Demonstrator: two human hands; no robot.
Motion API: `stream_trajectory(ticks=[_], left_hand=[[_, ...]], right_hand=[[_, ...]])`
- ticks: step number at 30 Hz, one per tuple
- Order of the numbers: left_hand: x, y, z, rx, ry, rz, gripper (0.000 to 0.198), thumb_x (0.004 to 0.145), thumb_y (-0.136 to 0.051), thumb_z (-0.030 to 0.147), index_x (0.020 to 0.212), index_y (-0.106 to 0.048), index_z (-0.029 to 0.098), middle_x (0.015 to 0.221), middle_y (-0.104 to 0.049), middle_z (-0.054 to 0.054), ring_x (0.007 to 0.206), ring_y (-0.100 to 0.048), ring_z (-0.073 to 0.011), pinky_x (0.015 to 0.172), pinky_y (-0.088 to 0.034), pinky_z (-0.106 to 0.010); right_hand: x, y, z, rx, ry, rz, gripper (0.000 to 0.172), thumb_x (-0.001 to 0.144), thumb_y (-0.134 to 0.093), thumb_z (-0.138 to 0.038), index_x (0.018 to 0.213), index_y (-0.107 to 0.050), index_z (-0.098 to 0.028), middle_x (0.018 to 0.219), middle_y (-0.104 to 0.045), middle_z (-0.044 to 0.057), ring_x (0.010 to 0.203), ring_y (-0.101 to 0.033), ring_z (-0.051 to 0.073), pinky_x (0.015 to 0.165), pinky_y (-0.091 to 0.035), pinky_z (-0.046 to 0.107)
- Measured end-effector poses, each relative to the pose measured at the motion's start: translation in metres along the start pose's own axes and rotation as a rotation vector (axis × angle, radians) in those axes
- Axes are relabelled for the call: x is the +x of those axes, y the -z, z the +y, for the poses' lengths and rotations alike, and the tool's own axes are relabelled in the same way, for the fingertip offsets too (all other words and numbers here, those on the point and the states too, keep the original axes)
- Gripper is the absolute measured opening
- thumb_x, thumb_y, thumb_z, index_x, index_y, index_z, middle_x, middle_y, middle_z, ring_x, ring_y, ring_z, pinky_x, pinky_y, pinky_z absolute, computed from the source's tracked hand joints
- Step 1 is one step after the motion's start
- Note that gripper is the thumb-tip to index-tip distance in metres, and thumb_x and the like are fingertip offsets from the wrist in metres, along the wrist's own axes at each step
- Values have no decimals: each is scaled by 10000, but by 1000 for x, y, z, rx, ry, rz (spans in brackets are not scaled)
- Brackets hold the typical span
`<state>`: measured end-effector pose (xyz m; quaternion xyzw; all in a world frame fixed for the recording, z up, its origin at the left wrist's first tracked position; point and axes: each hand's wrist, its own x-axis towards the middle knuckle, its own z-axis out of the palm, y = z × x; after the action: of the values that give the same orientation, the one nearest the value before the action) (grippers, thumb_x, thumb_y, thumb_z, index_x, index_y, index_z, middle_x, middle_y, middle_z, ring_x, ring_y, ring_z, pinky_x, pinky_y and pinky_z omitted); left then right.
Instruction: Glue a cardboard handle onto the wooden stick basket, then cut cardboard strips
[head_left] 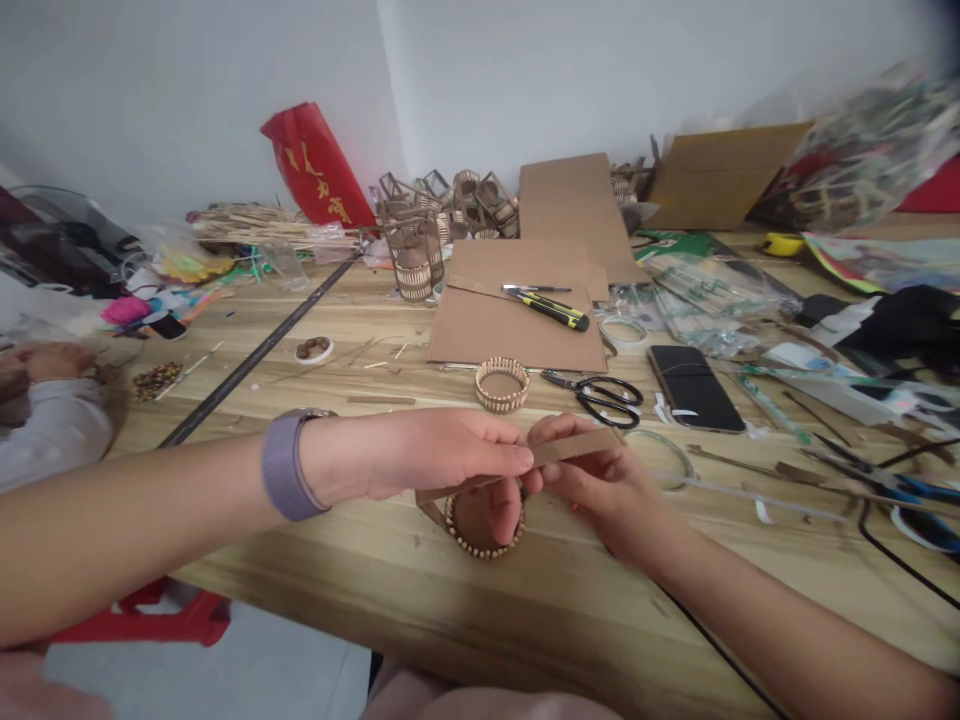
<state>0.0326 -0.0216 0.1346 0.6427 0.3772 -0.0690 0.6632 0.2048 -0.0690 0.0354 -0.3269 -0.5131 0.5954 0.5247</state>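
Observation:
Both hands meet over the near part of the table, closed on a narrow cardboard strip (577, 447). My left hand (457, 450) pinches it between thumb and fingers, with a fingertip reaching down over a round basket (469, 520) edged with small wooden sticks. My right hand (592, 480) grips the strip from the other side, close to the left fingertips. The strip's left end bends down beside the basket; whether it is joined there I cannot tell. Just beyond my hands stands a second ring of sticks (502, 386) with a cardboard base.
Scissors (600, 395), a phone (697, 388) and tape rolls (622, 330) lie to the right. A utility knife (551, 308) rests on cardboard sheets (487, 330). Pliers (885, 470) are at far right. Finished small baskets (412, 260) stand behind. Another person's sleeve (60, 425) is at left.

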Motion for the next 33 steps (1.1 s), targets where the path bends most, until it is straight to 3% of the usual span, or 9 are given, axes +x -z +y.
stream_trajectory(ticks=[3,6,9,12,17,19,22,26,33], left_hand=[[0,8,1,-31,7,-4,247,958,-395,245,757,-521,176,520,-545,45,545,-466,-105,603,-338,-254],[1,20,4,-46,-5,-10,241,939,-442,268,746,-542,163,506,-481,57,470,-384,-82,499,-280,-229],[2,31,7,17,-30,-51,233,928,-471,289,772,-580,154,510,-458,57,436,-316,-68,430,-207,-213],[5,37,7,56,-49,-148,229,917,-495,323,783,-588,162,509,-447,54,417,-283,-68,396,-182,-204],[13,38,1,106,-76,-188,219,916,-494,322,797,-589,165,514,-458,43,426,-314,-72,392,-193,-189],[14,37,0,118,-95,-181,222,925,-485,320,810,-592,163,521,-462,43,425,-313,-69,393,-190,-185],[13,35,-1,118,-103,-179,217,931,-481,314,828,-594,160,526,-464,44,424,-319,-68,392,-188,-184],[13,32,-2,102,-96,-176,205,925,-479,290,805,-590,166,504,-456,48,411,-294,-72,391,-194,-190],[12,32,-5,131,-133,-170,235,943,-473,298,797,-609,174,527,-472,48,429,-325,-74,410,-213,-203]], right_hand=[[-1,7,3,-58,-26,0,248,758,-765,-421,900,-671,-240,767,-662,-2,698,-585,150,649,-483,269],[0,18,0,-53,35,79,368,753,-713,-561,918,-707,-233,742,-622,3,680,-545,163,645,-470,291],[6,28,-14,0,42,174,418,724,-679,-653,858,-726,-261,768,-623,7,673,-553,170,627,-484,299],[15,37,-35,-53,16,190,450,733,-626,-707,802,-725,-274,809,-652,23,736,-593,185,683,-504,310],[26,34,-72,-445,-166,20,448,747,-632,-672,809,-732,-239,870,-709,61,834,-616,220,765,-484,341],[29,26,-83,-669,-245,-87,422,757,-642,-638,825,-736,-232,874,-713,49,821,-610,213,728,-471,321],[33,11,-89,-888,-290,-210,403,758,-635,-626,779,-718,-232,726,-673,10,695,-579,179,607,-429,280],[36,3,-84,-986,-282,-256,426,774,-599,-640,732,-682,-224,631,-600,-15,595,-510,137,528,-359,251],[32,4,-82,-897,-328,-335,442,769,-610,-645,781,-658,-206,595,-480,-42,518,-375,95,456,-262,229]])
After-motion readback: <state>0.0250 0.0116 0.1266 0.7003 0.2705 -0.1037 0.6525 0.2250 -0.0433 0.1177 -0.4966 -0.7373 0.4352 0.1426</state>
